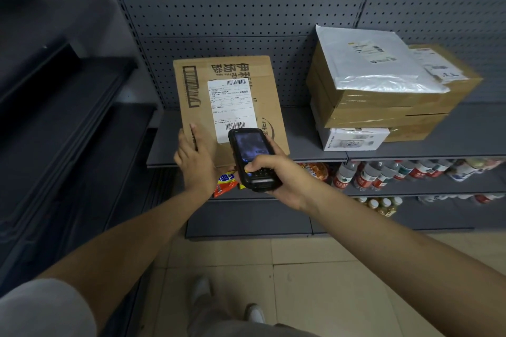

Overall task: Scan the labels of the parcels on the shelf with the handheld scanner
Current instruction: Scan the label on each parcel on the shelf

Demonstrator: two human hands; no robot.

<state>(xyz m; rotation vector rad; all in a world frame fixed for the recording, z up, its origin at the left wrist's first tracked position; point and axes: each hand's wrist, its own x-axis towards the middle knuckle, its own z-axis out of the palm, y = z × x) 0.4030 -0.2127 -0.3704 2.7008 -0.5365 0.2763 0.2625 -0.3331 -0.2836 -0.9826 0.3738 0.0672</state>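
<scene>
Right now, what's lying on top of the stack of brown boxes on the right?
A white poly mailer with a label lies on the brown boxes, covering most of the top box; its own label peeks out right.

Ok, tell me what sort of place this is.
Probably a small shop that also handles parcels: grey pegboard shelving, labelled parcels on the shelf, bottled drinks below, and a handheld scanner in the right hand.
</scene>
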